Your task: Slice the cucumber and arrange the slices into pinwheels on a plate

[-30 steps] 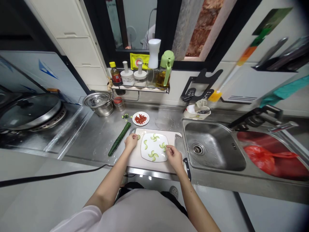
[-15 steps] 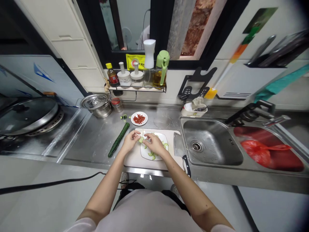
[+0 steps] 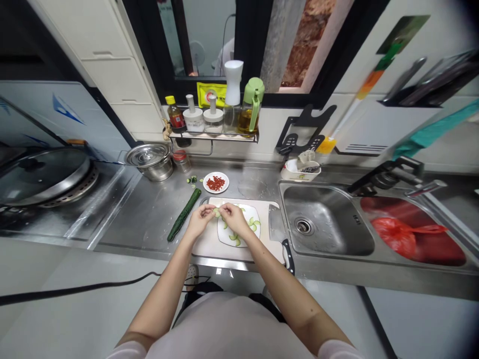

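Observation:
My left hand [image 3: 200,220] and my right hand [image 3: 231,218] meet over the left edge of a white square plate [image 3: 245,230]. Their fingertips pinch a small stack of cucumber slices [image 3: 216,212] between them. Several half-moon cucumber slices lie in pinwheel groups on the plate. The plate rests on a pale cutting board [image 3: 209,244]. A whole cucumber [image 3: 184,214] lies on the steel counter just left of the board. A cleaver [image 3: 279,230] lies along the board's right edge, its black handle toward me.
A small dish of red berries [image 3: 216,183] and cucumber ends [image 3: 192,179] sit behind the board. A lidded steel pot [image 3: 149,160] and wok lid [image 3: 41,175] stand left. The sink [image 3: 325,224] and a red bag [image 3: 407,234] are right.
My right hand left the plate's right side and crossed to its left edge, joining my left hand on the cucumber slices. The view shifted slightly.

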`<action>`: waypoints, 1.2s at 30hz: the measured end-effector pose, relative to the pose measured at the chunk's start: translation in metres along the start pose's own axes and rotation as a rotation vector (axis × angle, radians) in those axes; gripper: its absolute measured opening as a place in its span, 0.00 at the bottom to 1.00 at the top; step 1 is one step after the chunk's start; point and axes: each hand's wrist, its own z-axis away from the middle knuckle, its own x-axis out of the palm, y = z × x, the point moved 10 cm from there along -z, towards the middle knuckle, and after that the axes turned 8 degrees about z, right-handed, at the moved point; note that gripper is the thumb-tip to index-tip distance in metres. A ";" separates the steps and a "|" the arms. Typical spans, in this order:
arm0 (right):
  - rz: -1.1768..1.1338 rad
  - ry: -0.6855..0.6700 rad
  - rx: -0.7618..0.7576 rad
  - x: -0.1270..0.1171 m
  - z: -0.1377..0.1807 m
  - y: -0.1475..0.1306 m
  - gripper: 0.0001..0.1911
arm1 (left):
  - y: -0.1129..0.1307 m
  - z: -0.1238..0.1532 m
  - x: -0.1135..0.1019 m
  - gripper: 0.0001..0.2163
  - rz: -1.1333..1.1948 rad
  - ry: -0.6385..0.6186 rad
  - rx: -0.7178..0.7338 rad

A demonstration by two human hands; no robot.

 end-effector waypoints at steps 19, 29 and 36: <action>0.053 0.070 -0.046 0.001 0.000 -0.016 0.08 | 0.018 0.004 -0.022 0.19 0.068 0.119 0.008; -0.068 0.083 -0.048 -0.017 0.004 -0.027 0.08 | 0.028 0.004 0.008 0.13 -0.073 0.007 0.062; -0.302 -0.021 0.147 -0.015 0.002 -0.013 0.06 | 0.067 0.016 0.025 0.07 -0.385 -0.003 0.256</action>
